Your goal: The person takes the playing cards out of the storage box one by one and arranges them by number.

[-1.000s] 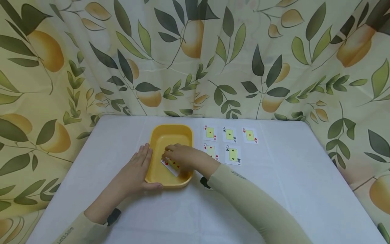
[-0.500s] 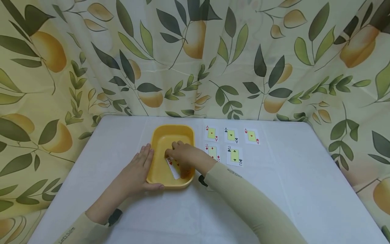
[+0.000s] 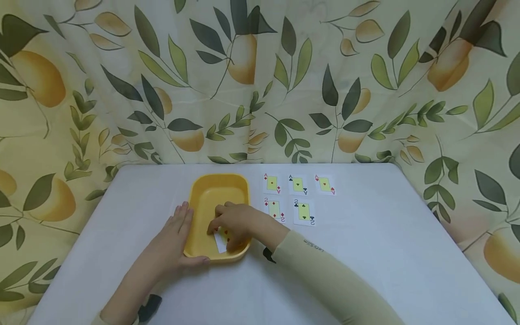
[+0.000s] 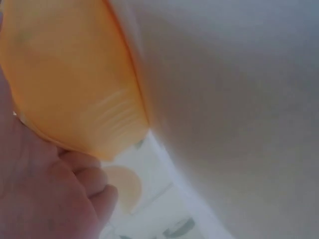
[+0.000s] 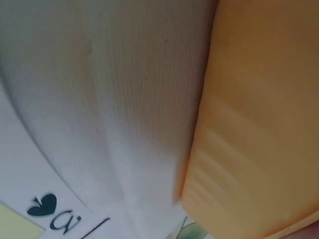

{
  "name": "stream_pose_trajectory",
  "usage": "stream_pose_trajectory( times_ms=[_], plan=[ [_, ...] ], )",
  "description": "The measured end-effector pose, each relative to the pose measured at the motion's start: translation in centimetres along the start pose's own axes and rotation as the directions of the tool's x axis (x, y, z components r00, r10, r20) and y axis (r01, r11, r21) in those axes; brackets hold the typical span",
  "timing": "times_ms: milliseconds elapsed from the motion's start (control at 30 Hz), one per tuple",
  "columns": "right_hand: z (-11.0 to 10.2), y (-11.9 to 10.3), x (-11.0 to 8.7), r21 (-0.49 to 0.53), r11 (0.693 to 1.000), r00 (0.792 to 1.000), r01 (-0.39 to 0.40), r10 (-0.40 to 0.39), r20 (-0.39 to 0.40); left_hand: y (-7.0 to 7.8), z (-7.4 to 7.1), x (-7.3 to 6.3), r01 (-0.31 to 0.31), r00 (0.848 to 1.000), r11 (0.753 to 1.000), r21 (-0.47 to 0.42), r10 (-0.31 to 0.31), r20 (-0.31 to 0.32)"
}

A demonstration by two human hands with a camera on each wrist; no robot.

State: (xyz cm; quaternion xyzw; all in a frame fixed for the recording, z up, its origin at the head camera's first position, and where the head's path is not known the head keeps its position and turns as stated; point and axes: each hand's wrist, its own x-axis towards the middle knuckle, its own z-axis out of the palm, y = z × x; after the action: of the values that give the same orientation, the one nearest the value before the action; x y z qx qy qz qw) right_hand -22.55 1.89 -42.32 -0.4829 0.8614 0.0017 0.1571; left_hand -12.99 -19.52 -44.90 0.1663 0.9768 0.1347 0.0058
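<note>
A yellow tray (image 3: pixel 197 243) stands on the white table, its outer wall also filling much of the left wrist view. My left hand (image 3: pixel 167 241) lies along the tray's left side, fingers straight, with the thumb against its near edge. Inside the tray my right hand (image 3: pixel 235 221) reaches in from the right and grips a playing card (image 3: pixel 220 241) between bent fingers and thumb. Red pips show on that card's yellow centre; its upper part is hidden by the fingers. Whether other cards lie beneath it I cannot tell.
Right of the tray, cards lie face up in two rows: an ace of diamonds (image 3: pixel 271 183), a black ace (image 3: pixel 298 184) and an ace of hearts (image 3: pixel 325 184) behind, a two of diamonds (image 3: pixel 274 209) and a black two (image 3: pixel 304 212) nearer. A fruit-patterned curtain (image 3: pixel 300 113) hangs behind.
The card in the tray has turned more upright under my right hand, whose fingers now cover its upper end. My left hand stays at the tray. The head view has shifted slightly.
</note>
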Motion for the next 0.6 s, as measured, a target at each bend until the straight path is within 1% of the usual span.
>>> stream_pose_trajectory(
  times_ms=[133, 200, 333, 467, 600],
  plan=[
    [0.53, -0.35, -0.01, -0.013, 1.000, 1.000, -0.014, 0.014, -0.025, 0.02, 0.26, -0.35, 0.009, 1.000, 1.000, -0.009, -0.009, 0.009],
    [0.62, -0.61, 0.04, -0.001, 1.000, 0.999, -0.027, 0.027, -0.032, 0.05, 0.19, -0.53, 0.012, 1.000, 1.000, -0.009, -0.012, 0.013],
    [0.59, -0.81, 0.12, 0.030, 0.998, 0.998, -0.053, 0.054, -0.037, 0.20, 0.03, -0.78, 0.006, 1.000, 1.000, -0.007, -0.006, 0.002],
    [0.35, -0.55, 0.05, 0.064, 0.997, 0.996, -0.041, 0.046, -0.071, 0.25, -0.13, -0.72, -0.007, 1.000, 1.000, 0.000, 0.007, -0.007],
    [-0.10, -0.24, -0.17, 0.129, 0.991, 0.993, -0.020, 0.034, -0.112, 0.23, -0.32, -0.55, -0.023, 1.000, 1.000, 0.009, 0.023, -0.014]
  ],
)
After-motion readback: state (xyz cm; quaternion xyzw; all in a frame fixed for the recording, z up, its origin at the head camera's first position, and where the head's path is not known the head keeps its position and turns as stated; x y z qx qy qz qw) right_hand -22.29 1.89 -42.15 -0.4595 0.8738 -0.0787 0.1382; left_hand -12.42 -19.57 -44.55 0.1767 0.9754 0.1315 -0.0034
